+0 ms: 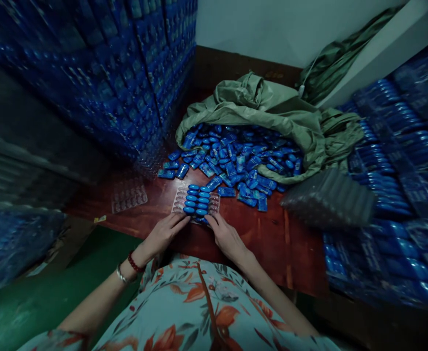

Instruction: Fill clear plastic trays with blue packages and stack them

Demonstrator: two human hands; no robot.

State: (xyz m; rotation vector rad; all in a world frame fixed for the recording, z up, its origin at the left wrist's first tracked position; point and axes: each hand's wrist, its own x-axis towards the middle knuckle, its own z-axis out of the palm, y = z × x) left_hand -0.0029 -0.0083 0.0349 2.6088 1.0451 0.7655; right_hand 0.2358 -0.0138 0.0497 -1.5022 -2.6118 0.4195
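Note:
A clear plastic blister tray lies on the red-brown table in front of me. Its two middle columns hold glossy blue oval-ended packs, while the outer pockets at both sides show no blue. My left hand is at the tray's near left, its fingers closed at the end of the nearest row. From the near right, my right hand meets the same row with thumb and fingers bent together. Between the fingertips some blue shows, and the fingers partly cover it.
Loose blue packs spill from a green cloth sack behind the tray. Another clear tray lies left. A stack of nested trays stands right. Tall stacks of filled trays rise at left and right.

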